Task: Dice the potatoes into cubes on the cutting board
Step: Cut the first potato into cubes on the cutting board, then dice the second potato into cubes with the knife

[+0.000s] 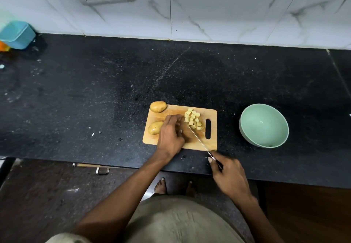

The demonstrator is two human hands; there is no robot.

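A wooden cutting board (211, 144) lies on the black counter. Two whole potatoes sit on its left side, one at the far corner (158, 106) and one nearer (154, 128). A pile of pale potato cubes (193, 119) lies toward the board's handle slot. My left hand (170, 134) rests on the middle of the board with fingers curled down, its edge covering the end of the nearer potato; whatever is beneath it is hidden. My right hand (228, 176) grips the handle of a knife (199, 140), whose thin blade slants across the board with its tip at the cubes.
A pale green bowl (264, 126) stands on the counter right of the board. A blue container (17, 34) sits at the far left by the marble-tiled wall. The counter's front edge runs just below the board.
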